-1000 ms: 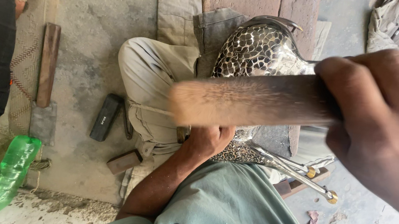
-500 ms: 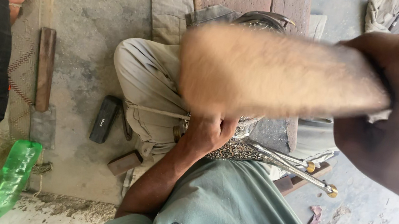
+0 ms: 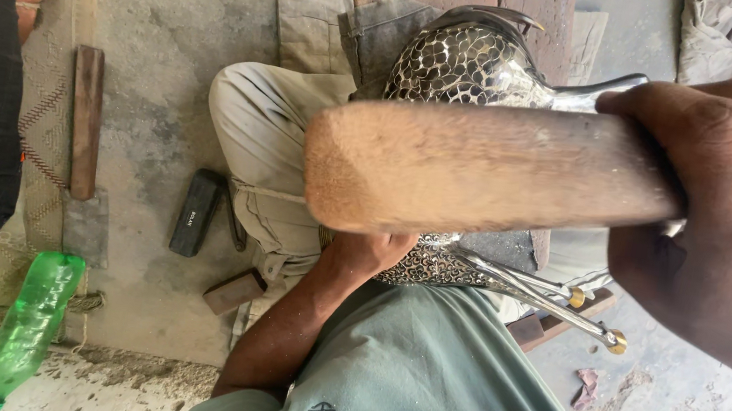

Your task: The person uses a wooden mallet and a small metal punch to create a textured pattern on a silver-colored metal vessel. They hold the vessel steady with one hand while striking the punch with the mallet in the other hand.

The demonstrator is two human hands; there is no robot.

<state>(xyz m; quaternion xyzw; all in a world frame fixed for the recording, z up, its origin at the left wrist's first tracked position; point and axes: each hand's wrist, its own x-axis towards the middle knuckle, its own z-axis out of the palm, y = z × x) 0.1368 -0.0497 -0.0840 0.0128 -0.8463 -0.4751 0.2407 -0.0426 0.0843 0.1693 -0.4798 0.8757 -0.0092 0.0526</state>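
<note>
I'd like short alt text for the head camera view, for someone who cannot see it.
The right hand grips a wooden mallet above a patterned metal bird figure, which the left hand steadies on the lap. A green bottle lies on the floor.

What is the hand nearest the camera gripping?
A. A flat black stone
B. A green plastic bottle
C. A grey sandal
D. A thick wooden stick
D. The right hand is wrapped around a thick wooden stick held across the patterned metal bird figure; the green plastic bottle lies apart on the floor, untouched.
</note>
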